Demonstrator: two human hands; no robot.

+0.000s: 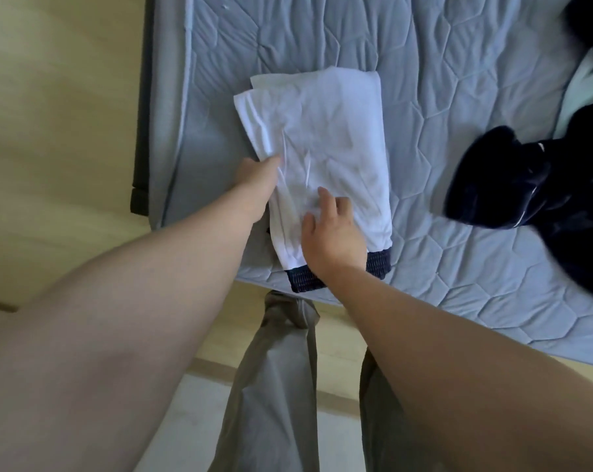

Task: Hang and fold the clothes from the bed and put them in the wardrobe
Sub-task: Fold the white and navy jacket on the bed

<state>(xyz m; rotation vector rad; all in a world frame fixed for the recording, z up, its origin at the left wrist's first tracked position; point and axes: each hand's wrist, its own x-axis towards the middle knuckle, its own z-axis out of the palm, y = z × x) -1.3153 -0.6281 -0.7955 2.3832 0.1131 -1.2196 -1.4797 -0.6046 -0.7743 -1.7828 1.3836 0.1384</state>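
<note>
Folding step: left hand [257, 178] grasps white garment [325, 137] edge; right hand [334, 233] flat, released, pressing. Next: likely final fold, carry to wardrobe.

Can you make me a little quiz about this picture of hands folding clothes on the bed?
1. Pick one: the folded garment is A) red, B) white, C) green.
2. True or false: the right hand lies flat on the garment.
3. Fill the gap: the ____ hand grips the garment's edge.
Key: 1 is B. 2 is true. 3 is the left hand.
</note>
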